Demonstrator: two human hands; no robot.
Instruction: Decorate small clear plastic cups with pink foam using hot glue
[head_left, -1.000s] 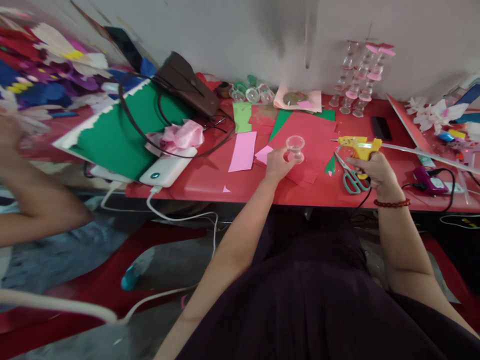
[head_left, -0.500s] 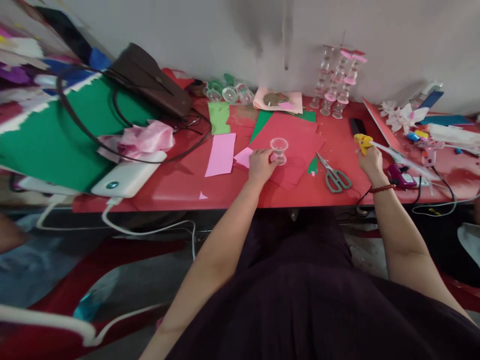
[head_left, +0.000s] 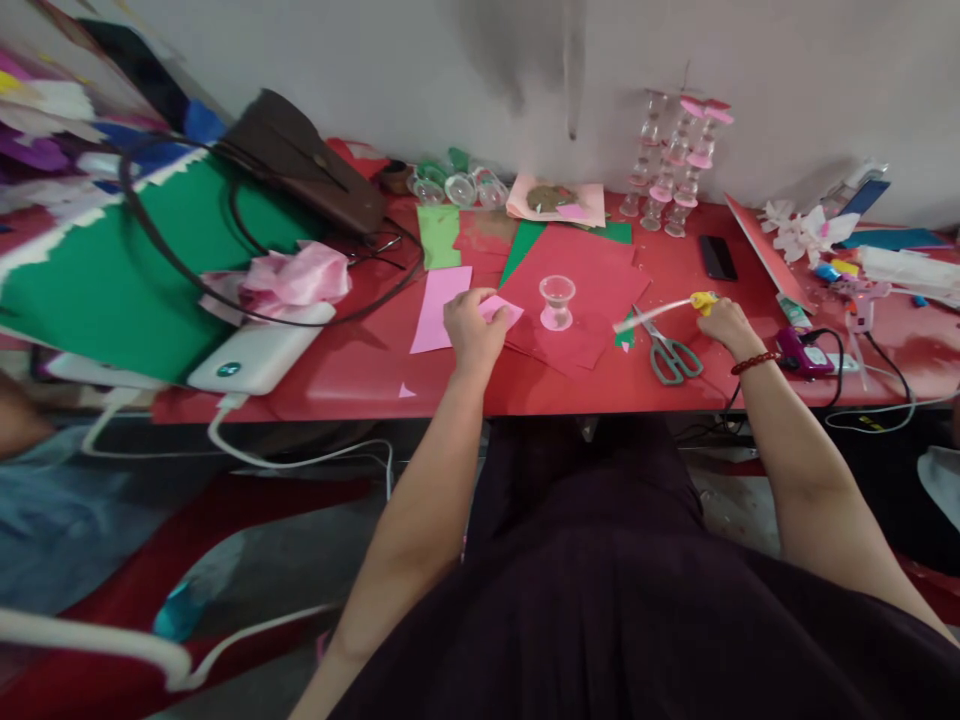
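Observation:
A clear plastic cup piece (head_left: 557, 300) with a pink base stands on red paper (head_left: 581, 255) at the middle of the table. To its left, my left hand (head_left: 474, 328) has its fingers around a small pink paper piece (head_left: 504, 310). A longer pink sheet (head_left: 435, 312) lies just beyond that hand. My right hand (head_left: 726, 325) grips a yellow tool (head_left: 703, 301) with a long whitish stick pointing left. Grey-handled scissors (head_left: 671, 358) lie between the cup piece and my right hand.
Stacked clear cups (head_left: 686, 165) stand by the wall. A black phone (head_left: 718, 258), a purple adapter (head_left: 804, 353) and a pink glue gun (head_left: 859, 308) are at the right. At the left are a brown bag (head_left: 304, 160), a white power bank (head_left: 259, 355) and green board (head_left: 150, 270).
My left hand has left the cup piece and moved left to the small pink paper. My right hand has turned the yellow tool, so its stick now points left, uncovering the phone.

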